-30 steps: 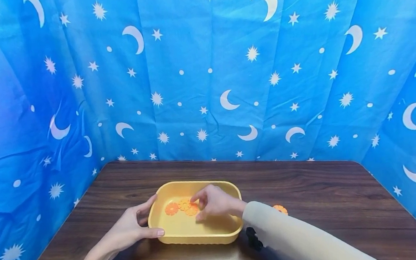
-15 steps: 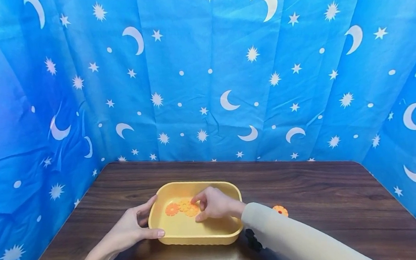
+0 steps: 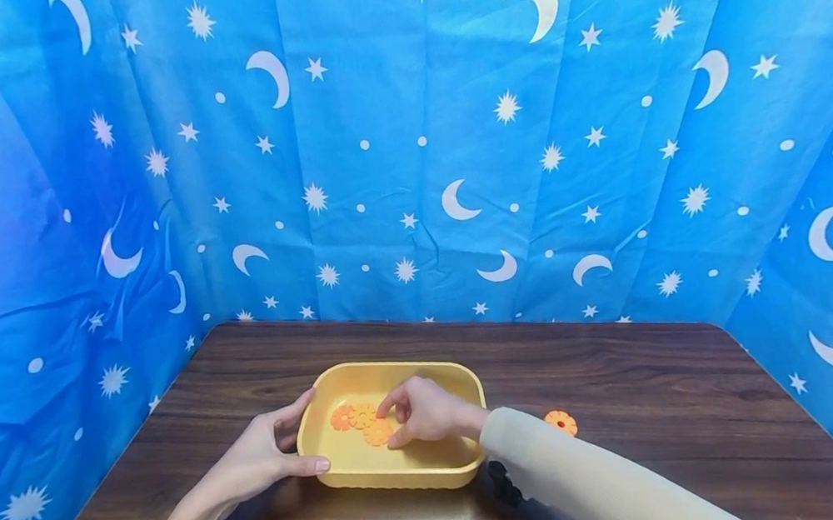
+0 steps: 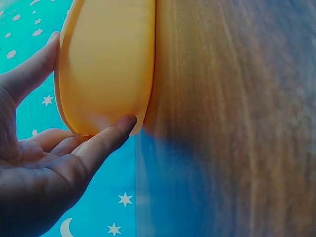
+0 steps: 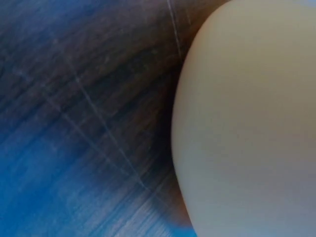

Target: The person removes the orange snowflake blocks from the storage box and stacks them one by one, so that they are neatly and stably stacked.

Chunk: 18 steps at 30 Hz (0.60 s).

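A yellow rectangular tray [image 3: 377, 480] with rounded corners sits on the table. My left hand [image 3: 262, 455] grips its left end, thumb over the near rim and fingers at the far corner; the left wrist view shows this hand [image 4: 54, 153] against the tray wall [image 4: 106, 59]. Inside the tray lie orange flower-shaped pieces: one at the left [image 3: 343, 418], another beside it [image 3: 363, 417]. A third flower-shaped piece [image 3: 377, 434] is between the thumb and index finger of my right hand [image 3: 427, 410], which pinches at its edge. The right wrist view does not show the right hand.
Another orange flower-shaped piece [image 3: 561, 423], with a dark red centre, lies on the dark wooden table [image 3: 649, 405] right of the tray, beside my right sleeve [image 3: 556, 456]. A blue curtain [image 3: 408, 169] with moons and stars stands behind the table and at both sides.
My right fingers have shifted slightly left and nearer, and the flower-shaped piece at them has moved the same way, out from the overlapping cluster. The left hand and tray stay put.
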Each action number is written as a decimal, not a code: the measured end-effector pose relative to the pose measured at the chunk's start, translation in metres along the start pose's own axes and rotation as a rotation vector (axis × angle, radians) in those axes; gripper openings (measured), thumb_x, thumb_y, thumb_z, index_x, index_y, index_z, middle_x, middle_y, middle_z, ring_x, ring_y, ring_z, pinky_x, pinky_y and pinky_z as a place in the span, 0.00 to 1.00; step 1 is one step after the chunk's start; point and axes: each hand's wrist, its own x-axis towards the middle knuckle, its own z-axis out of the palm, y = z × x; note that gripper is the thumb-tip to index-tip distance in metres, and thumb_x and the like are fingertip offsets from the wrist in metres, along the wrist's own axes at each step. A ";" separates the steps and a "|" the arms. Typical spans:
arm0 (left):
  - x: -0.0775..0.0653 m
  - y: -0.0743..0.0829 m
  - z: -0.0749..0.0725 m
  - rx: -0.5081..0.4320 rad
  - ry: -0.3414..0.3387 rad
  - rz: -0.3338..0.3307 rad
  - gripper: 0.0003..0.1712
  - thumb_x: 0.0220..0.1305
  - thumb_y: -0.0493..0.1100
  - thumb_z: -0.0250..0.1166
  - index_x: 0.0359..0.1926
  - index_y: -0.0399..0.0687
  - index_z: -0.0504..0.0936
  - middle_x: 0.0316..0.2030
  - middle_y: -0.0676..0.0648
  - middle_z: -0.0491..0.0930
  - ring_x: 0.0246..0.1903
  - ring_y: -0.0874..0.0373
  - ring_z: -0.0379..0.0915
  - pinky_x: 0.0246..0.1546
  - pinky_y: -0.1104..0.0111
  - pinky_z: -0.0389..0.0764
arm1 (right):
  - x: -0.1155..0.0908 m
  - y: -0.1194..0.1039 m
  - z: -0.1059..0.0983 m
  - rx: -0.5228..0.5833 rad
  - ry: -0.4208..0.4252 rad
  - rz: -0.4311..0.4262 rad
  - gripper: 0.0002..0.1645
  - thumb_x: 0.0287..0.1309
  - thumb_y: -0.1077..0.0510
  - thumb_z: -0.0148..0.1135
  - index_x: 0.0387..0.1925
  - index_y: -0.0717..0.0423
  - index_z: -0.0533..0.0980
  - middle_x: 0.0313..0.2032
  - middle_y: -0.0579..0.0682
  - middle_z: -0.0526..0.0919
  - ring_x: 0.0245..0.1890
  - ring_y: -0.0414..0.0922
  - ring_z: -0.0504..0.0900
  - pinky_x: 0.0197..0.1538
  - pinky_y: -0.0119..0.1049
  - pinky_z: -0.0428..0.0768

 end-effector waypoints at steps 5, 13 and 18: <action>0.000 0.000 -0.001 0.007 -0.007 0.004 0.63 0.55 0.47 0.83 0.83 0.40 0.55 0.77 0.28 0.59 0.70 0.29 0.66 0.63 0.45 0.77 | 0.002 -0.002 0.003 -0.021 0.002 -0.003 0.22 0.52 0.61 0.84 0.50 0.56 0.88 0.26 0.46 0.77 0.29 0.41 0.73 0.35 0.32 0.70; -0.001 0.002 -0.001 -0.003 -0.009 0.005 0.63 0.55 0.47 0.83 0.82 0.37 0.55 0.78 0.29 0.58 0.71 0.29 0.64 0.64 0.46 0.76 | 0.005 -0.001 0.008 -0.039 0.022 0.018 0.20 0.50 0.62 0.85 0.46 0.53 0.89 0.29 0.48 0.80 0.32 0.40 0.74 0.39 0.33 0.73; -0.001 0.003 0.000 -0.006 -0.003 0.004 0.63 0.55 0.47 0.83 0.82 0.37 0.55 0.78 0.29 0.57 0.71 0.29 0.63 0.64 0.45 0.76 | 0.004 -0.001 0.007 -0.041 0.034 -0.006 0.19 0.47 0.64 0.86 0.41 0.52 0.86 0.31 0.47 0.80 0.32 0.40 0.75 0.40 0.33 0.75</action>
